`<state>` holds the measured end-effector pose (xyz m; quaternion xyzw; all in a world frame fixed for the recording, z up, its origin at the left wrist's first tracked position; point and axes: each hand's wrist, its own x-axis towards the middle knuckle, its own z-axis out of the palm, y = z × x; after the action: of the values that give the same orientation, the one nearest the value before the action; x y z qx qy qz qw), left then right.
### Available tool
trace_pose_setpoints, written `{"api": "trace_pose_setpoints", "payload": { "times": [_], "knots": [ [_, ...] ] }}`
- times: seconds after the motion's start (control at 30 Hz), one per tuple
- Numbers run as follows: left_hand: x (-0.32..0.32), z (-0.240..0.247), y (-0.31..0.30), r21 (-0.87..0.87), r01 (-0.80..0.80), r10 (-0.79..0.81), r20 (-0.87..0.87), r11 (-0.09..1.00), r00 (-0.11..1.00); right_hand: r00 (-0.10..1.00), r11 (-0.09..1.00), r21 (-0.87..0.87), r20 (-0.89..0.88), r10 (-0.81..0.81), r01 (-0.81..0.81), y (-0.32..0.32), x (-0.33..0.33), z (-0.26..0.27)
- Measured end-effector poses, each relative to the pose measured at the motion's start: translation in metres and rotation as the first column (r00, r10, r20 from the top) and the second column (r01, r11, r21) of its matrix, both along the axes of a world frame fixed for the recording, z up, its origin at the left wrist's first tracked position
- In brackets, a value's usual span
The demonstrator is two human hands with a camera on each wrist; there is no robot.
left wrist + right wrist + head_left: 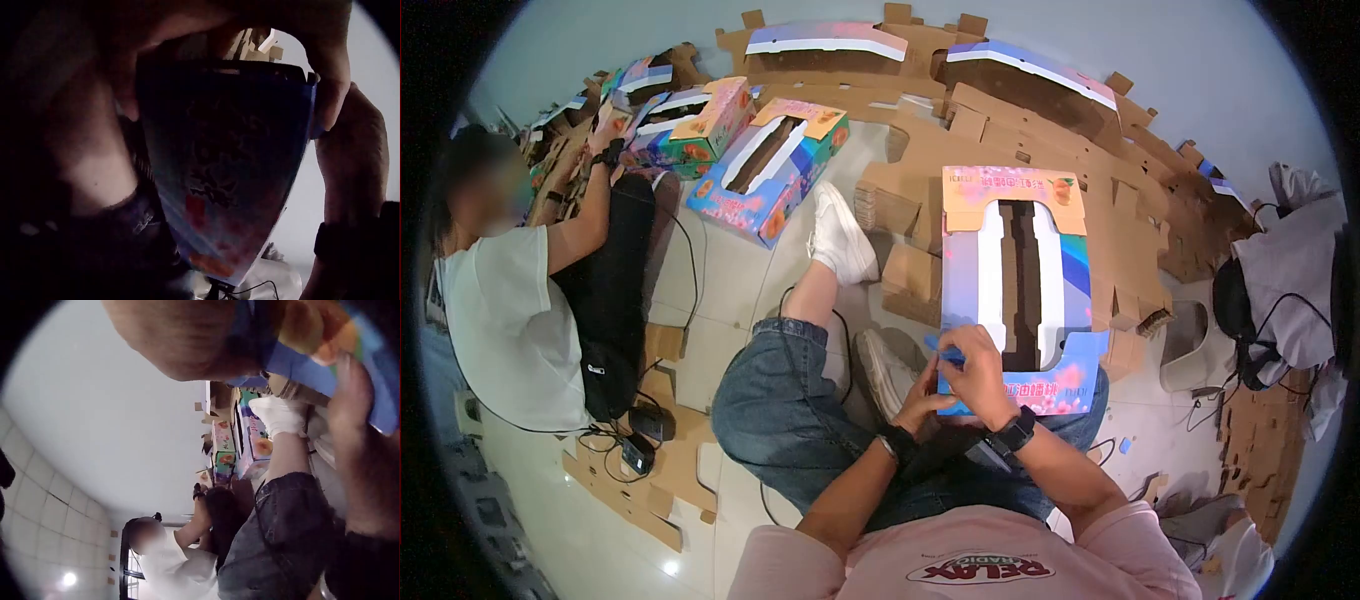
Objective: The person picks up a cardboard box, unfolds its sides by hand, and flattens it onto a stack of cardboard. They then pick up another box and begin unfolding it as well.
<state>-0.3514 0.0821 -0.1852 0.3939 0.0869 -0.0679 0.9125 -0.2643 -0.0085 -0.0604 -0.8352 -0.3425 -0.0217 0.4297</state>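
Note:
A printed cardboard box (pixel 960 270) in pink, blue and orange, with a long slot in its top, rests over the seated wearer's legs. At its near left corner, the right hand (pixel 978 378) pinches a blue flap (pixel 945 350) with bent fingers. Just below and to the left, the left hand (pixel 918 402) holds the box's side. In the left wrist view, the dark box end (pixel 231 156) stands between the left hand (pixel 125 94) and the right hand (pixel 331 69). The right wrist view has a left fingertip lying on the printed side (pixel 312 369); some fingers are hidden.
Similar boxes (pixel 750 200) stand on the floor at the upper left, beside another seated person (pixel 510 310). Flattened brown cardboard (pixel 1040 130) lies beyond and right of the held box. Cables and black adapters (pixel 638 452) are at the lower left; a pale stool (pixel 1185 360) is at right.

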Motion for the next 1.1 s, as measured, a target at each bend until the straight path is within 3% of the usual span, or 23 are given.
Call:
{"api": "trace_pose_setpoints", "payload": {
  "times": [0.17,0.23,0.3,0.4,0.47,0.87,0.97,1.0,1.03,1.1],
  "knots": [
    [-0.002,0.012,0.003,-0.012,0.035,-0.036,-0.094,0.999,0.995,0.994,0.995,0.096,-0.108,-0.027,0.038,-0.023,0.001,-0.001],
    [-0.001,0.008,0.003,-0.01,0.049,-0.049,-0.092,0.999,0.995,0.99,0.992,0.063,-0.089,-0.107,0.113,-0.04,0.005,0.007],
    [-0.001,-0.006,0.002,-0.001,0.038,-0.038,-0.087,0.999,0.996,0.971,0.961,0.184,-0.16,-0.177,0.205,-0.059,0.012,0.007],
    [-0.001,0.012,-0.001,0.038,0.014,-0.01,-0.107,0.999,0.994,0.955,0.947,0.124,-0.051,-0.292,0.296,-0.092,0.024,0.017],
    [0.0,0.002,-0.001,0.046,0.021,-0.016,-0.105,0.999,0.994,0.867,0.776,0.432,-0.405,-0.289,0.46,-0.103,0.03,0.014],
    [-0.001,0.009,-0.003,0.033,0.02,-0.015,-0.125,0.999,0.992,0.766,0.665,0.381,-0.289,-0.574,0.642,-0.15,0.059,-0.003],
    [-0.001,0.005,-0.003,0.021,0.009,-0.006,-0.126,1.0,0.992,0.691,0.613,0.329,-0.437,-0.576,0.719,-0.163,0.06,-0.001],
    [-0.001,0.005,-0.003,0.016,0.006,-0.004,-0.12,1.0,0.993,0.715,0.609,0.395,-0.513,-0.475,0.688,-0.174,0.064,-0.015],
    [-0.001,0.003,-0.003,0.017,0.007,-0.005,-0.12,1.0,0.993,0.715,0.608,0.396,-0.514,-0.475,0.688,-0.184,0.067,-0.025],
    [-0.001,-0.004,-0.003,-0.006,0.004,-0.005,-0.084,1.0,0.996,0.633,0.652,0.44,-0.77,-0.079,0.617,-0.199,0.068,-0.037]
  ]
}}
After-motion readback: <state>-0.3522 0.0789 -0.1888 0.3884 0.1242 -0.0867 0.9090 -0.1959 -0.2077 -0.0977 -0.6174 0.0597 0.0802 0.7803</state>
